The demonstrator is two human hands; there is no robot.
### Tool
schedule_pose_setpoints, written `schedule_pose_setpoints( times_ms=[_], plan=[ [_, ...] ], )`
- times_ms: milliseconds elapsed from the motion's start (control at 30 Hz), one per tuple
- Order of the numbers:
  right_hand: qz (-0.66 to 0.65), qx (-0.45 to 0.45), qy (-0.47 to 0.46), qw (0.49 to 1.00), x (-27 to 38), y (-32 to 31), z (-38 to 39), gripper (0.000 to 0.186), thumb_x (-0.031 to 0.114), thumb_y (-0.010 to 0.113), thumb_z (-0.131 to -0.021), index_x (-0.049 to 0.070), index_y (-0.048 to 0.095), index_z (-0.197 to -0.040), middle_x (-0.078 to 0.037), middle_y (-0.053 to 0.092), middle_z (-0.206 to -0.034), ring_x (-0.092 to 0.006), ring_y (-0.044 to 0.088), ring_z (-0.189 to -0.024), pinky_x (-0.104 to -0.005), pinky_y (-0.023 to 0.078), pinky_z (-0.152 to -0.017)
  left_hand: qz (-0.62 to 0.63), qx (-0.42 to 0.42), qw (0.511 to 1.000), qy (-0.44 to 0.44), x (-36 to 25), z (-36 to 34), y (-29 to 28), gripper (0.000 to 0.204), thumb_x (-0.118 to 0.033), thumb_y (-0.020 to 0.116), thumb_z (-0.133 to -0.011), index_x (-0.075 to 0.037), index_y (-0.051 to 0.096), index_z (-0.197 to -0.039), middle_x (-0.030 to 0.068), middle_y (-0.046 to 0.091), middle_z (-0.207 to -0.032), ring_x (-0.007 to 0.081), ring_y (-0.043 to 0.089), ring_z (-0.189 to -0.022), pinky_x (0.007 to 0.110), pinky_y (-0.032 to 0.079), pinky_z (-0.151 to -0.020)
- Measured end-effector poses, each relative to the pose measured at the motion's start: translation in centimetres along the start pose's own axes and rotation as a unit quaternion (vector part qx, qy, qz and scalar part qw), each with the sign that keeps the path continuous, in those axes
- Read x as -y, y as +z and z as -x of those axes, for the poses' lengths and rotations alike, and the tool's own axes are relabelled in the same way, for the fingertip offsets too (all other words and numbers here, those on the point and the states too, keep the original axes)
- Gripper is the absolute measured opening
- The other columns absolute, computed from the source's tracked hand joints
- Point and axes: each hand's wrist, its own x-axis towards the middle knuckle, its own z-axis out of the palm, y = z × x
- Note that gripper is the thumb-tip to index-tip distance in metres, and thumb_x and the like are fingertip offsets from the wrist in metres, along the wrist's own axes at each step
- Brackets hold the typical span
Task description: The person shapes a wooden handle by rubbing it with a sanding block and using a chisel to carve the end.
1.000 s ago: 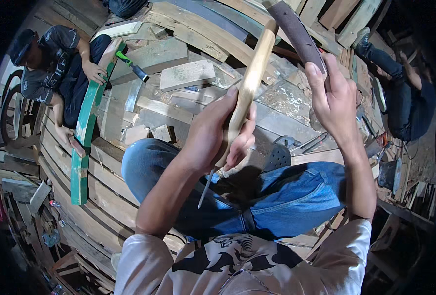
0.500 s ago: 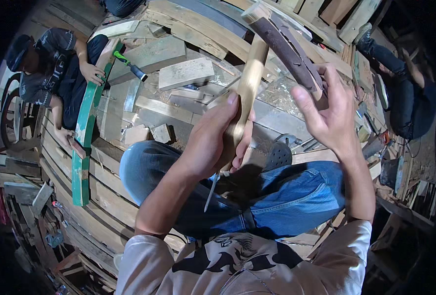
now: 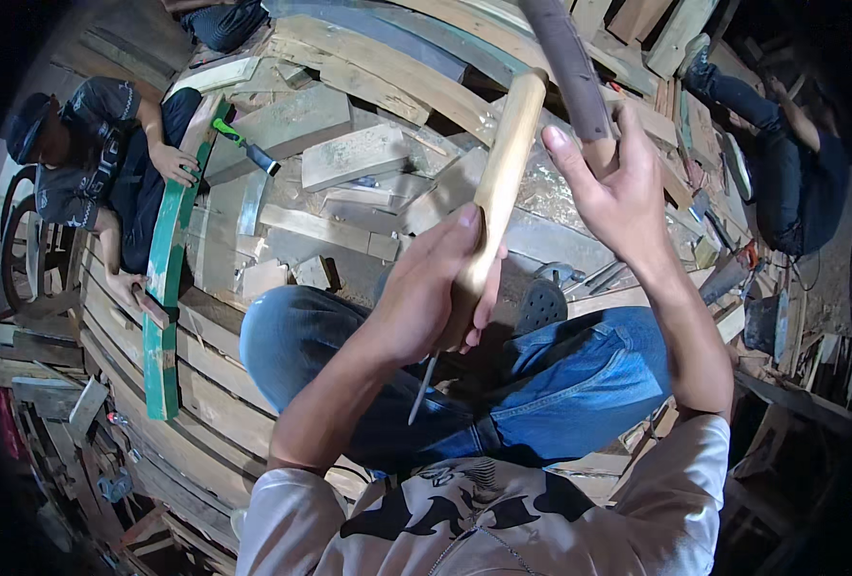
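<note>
My left hand [image 3: 433, 286] is wrapped around the lower end of a pale, rounded wooden handle [image 3: 505, 171] that slants up to the right. A thin metal pin [image 3: 420, 391] pokes down below that hand. My right hand [image 3: 618, 187] holds a dark brown curved strip [image 3: 566, 60] against the upper part of the handle, with the thumb up and the fingers spread. I sit with my legs in blue jeans [image 3: 580, 384] folded beneath both hands.
A person in a dark shirt [image 3: 99, 163] at the left holds a long green curved plank [image 3: 165, 288]. Another person [image 3: 791, 154] lies at the right. Loose boards and wood blocks [image 3: 354, 158] cover the slatted plank floor. Tools [image 3: 580, 278] lie by my knee.
The wooden handle and both my hands have shifted slightly right and up. My right hand has slid along the dark strip, its fingers now more spread.
</note>
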Motion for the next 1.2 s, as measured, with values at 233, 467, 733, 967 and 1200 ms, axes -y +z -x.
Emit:
schedule_pose_setpoints(
  times_ms=[233,467,733,967,1200],
  plan=[
    [-0.014,0.025,-0.041,0.999,1.7,-0.9,0.4,0.056,0.040,0.072,-0.079,-0.005,0.048,-0.101,-0.011,0.058,-0.057,-0.0157,0.057,-0.046,-0.0281,0.044,-0.044,-0.026,-0.085,0.996,0.018,0.5,-0.6,0.2,0.035,-0.036,0.039,-0.099,-0.003,0.049,-0.099,0.0059,0.051,-0.056,0.0136,0.046,-0.039,0.025,0.036,-0.036],
    [-0.023,0.030,-0.015,0.999,1.3,-1.1,0.4,0.055,0.037,0.072,-0.079,-0.005,0.048,-0.105,-0.011,0.058,-0.057,-0.0159,0.056,-0.047,-0.0297,0.043,-0.046,-0.044,-0.100,0.994,0.025,0.4,-0.5,0.4,0.034,-0.034,0.036,-0.099,-0.003,0.049,-0.104,0.0080,0.055,-0.061,0.0147,0.049,-0.041,0.025,0.039,-0.038],
    [-0.025,0.015,0.010,1.000,0.6,-1.2,0.4,0.053,0.035,0.071,-0.080,-0.005,0.047,-0.105,-0.012,0.059,-0.060,-0.0185,0.059,-0.051,-0.0304,0.045,-0.049,-0.016,-0.072,0.997,0.001,-0.4,0.5,1.3,0.036,-0.034,0.035,-0.097,-0.001,0.048,-0.103,0.0117,0.054,-0.059,0.0170,0.050,-0.041,0.026,0.042,-0.039],
    [0.011,0.005,-0.034,0.999,0.5,-1.6,-0.1,0.051,0.034,0.071,-0.080,-0.003,0.048,-0.107,-0.021,0.064,-0.082,-0.0271,0.066,-0.070,-0.0373,0.050,-0.064,0.015,0.008,0.999,0.027,-0.4,0.4,1.0,0.034,-0.037,0.038,-0.098,-0.004,0.042,-0.100,0.0114,0.057,-0.062,0.0153,0.053,-0.043,0.024,0.042,-0.041],
    [0.015,0.034,0.027,0.999,0.0,-1.3,0.0,0.051,0.035,0.072,-0.079,-0.003,0.048,-0.104,-0.015,0.061,-0.068,-0.0202,0.060,-0.055,-0.0330,0.047,-0.053,0.007,0.001,0.999,0.038,-0.5,-0.1,1.6,0.038,-0.038,0.036,-0.098,-0.001,0.043,-0.097,0.0132,0.057,-0.061,0.0163,0.053,-0.042,0.025,0.044,-0.041]
  ],
)
